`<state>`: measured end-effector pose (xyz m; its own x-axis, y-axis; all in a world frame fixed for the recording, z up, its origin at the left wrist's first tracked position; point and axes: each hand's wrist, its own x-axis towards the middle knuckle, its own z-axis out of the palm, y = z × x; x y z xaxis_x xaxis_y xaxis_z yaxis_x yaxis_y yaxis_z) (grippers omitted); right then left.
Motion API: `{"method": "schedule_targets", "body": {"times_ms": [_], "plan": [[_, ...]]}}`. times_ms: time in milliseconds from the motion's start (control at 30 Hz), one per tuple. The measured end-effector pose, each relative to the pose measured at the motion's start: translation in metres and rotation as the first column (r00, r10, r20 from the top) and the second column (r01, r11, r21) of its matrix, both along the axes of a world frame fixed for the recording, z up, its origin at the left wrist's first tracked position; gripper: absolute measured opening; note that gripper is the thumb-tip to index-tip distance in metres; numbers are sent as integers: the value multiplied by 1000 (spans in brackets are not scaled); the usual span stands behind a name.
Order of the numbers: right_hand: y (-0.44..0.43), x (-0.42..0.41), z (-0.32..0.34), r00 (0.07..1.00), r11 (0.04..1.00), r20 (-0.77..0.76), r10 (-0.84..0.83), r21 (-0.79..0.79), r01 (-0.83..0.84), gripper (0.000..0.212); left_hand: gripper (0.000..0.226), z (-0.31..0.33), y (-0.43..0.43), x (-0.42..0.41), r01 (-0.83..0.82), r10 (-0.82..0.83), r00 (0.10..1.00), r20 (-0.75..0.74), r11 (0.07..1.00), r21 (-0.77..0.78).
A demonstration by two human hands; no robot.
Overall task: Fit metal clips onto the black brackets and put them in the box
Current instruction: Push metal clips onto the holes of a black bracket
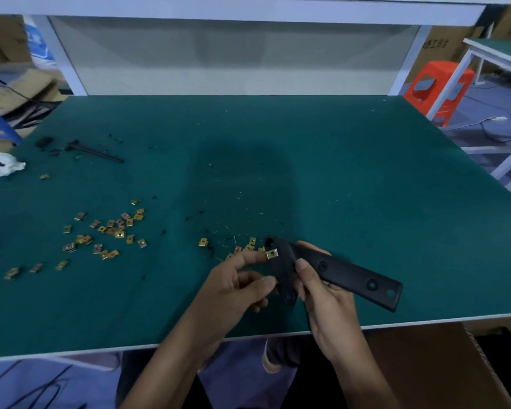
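My right hand (325,293) grips a long black bracket (348,276) over the near edge of the green table (307,160); the bracket's bent end points left and up. A small brass-coloured metal clip (272,253) sits on that bent end. My left hand (236,281) has its forefinger tip against the clip and its thumb on the bracket's lower tab. Several loose clips (109,231) lie scattered on the table to the left, and a few more clips (245,246) lie just beyond my left hand.
A cardboard box (443,364) stands open below the table's front edge at the right. A thin black rod (96,152) and crumpled white tissue (5,168) lie at the far left. A white shelf frame (248,54) backs the table. An orange stool (438,90) stands right.
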<state>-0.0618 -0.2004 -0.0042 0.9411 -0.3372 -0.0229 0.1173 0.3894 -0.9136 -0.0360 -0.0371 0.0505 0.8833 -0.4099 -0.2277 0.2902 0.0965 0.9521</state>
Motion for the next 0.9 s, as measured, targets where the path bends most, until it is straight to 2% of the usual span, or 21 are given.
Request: {"method": "schedule_targets", "body": {"times_ms": [167,300,367,433,533,667,767,833,900], "plan": [[-1,-1,2,1000,999,-22,4,32,-3,40,30,3,1,2,34,-49,990,135,993,112],[-4,-1,5,996,997,-81,46,71,-41,45,36,4,2,0,65,-64,997,36,998,-27],[-4,-2,6,995,997,-71,68,53,-64,45,36,2,0,0,54,-53,999,11,997,-62],[-5,-1,5,995,995,-39,91,38,-89,54,39,3,-1,0,46,-46,999,6,997,-65],[-4,0,2,995,992,-7,102,-79,-102,50,38,1,-3,0,3,-3,1000,-1,999,-51],[-2,-1,0,1000,971,20,14,-239,-9,41,28,-7,-10,-3,-89,86,995,-56,995,-51],[3,-8,3,996,943,52,-68,-322,81,38,13,-8,-12,-10,-150,154,988,-29,984,92],[10,-13,9,990,921,75,-116,-364,136,31,22,-9,-12,-15,-151,135,987,85,965,215],[16,-18,16,987,914,72,-145,-373,162,32,30,-10,-13,-15,-173,122,977,174,931,321]]}}
